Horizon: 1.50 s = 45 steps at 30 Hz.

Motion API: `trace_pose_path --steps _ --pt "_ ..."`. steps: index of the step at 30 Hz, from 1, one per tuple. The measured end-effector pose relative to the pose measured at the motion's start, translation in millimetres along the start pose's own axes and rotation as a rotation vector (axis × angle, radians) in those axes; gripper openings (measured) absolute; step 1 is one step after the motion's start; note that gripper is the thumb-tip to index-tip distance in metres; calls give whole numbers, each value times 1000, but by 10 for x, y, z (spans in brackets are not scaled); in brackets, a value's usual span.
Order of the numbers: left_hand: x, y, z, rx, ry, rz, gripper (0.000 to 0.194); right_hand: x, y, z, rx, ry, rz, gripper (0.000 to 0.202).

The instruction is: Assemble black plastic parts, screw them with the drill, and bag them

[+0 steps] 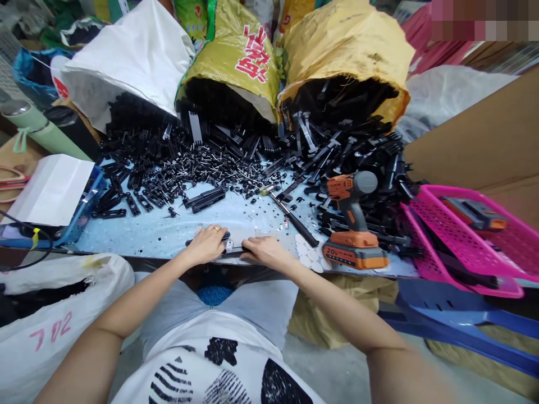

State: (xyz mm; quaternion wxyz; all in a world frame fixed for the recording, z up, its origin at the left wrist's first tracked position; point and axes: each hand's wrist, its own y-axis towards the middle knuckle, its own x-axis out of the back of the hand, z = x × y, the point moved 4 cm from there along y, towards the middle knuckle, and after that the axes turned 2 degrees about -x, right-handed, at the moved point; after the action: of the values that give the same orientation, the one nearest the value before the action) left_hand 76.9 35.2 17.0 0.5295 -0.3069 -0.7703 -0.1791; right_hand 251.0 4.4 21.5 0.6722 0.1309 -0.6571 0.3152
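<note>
At the table's front edge, my left hand (207, 245) is closed over a black plastic part (236, 249), with a small light metal piece showing on it. My right hand (267, 250) has its fingers curled on the other end of the same part. Both palms face down, so much of the part is hidden under them. Just beyond my left hand lie a few stacked black plastic bars (206, 198). A hammer (297, 222) with a black handle rests to the right of my right hand, and an orange and black cordless drill (356, 219) stands further right.
Black-headed pins (210, 168) are heaped mid-table. Behind them, a white sack (135, 50), a green-gold sack (231, 62) and a yellow sack (345, 45) spill black parts. A pink basket (471, 252) stands right, a blue basket (86, 210) left. A cardboard sheet (475, 146) walls the right side.
</note>
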Motion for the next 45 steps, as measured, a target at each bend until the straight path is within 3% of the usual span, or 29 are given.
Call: trace_pose_path --steps 7,11,16,19,22,24,27,29,31,33,36,40,42,45 --pt "17 -79 -34 -9 -12 -86 64 83 -12 91 -63 -107 -121 38" --pt "31 -156 31 -78 -78 -169 51 223 -48 226 -43 -139 -167 36" --pt "-11 -195 63 -149 -74 -193 43 408 -22 253 5 -137 -163 34" --pt "-36 -144 26 -110 -53 -156 44 372 38 161 37 -123 -159 35" --pt "18 -74 32 -130 -69 -106 48 179 72 27 60 -78 -182 40" --pt "154 -70 208 -32 -56 -201 40 32 54 -78 56 -20 -200 43" --pt "381 -218 751 441 92 -415 30 -70 36 -264 37 100 -225 42" --pt "409 -330 1065 645 192 -363 29 -10 114 -439 -39 158 -279 39" --pt "366 -378 1239 660 238 -258 27 111 290 -653 -196 142 -353 35" --pt "330 -395 1280 618 238 -237 25 215 527 -851 -374 67 -371 33" --pt "346 -448 1197 620 74 -410 21 243 847 -1017 -515 -2 -252 28" --pt "261 -573 989 574 -609 -724 32 163 955 -1012 -470 -4 -174 26" --pt "134 -609 876 532 -868 -772 37 121 915 -983 -433 -22 -189 25" --pt "-29 -654 755 513 -922 -803 34 67 878 -924 -328 -59 -214 30"
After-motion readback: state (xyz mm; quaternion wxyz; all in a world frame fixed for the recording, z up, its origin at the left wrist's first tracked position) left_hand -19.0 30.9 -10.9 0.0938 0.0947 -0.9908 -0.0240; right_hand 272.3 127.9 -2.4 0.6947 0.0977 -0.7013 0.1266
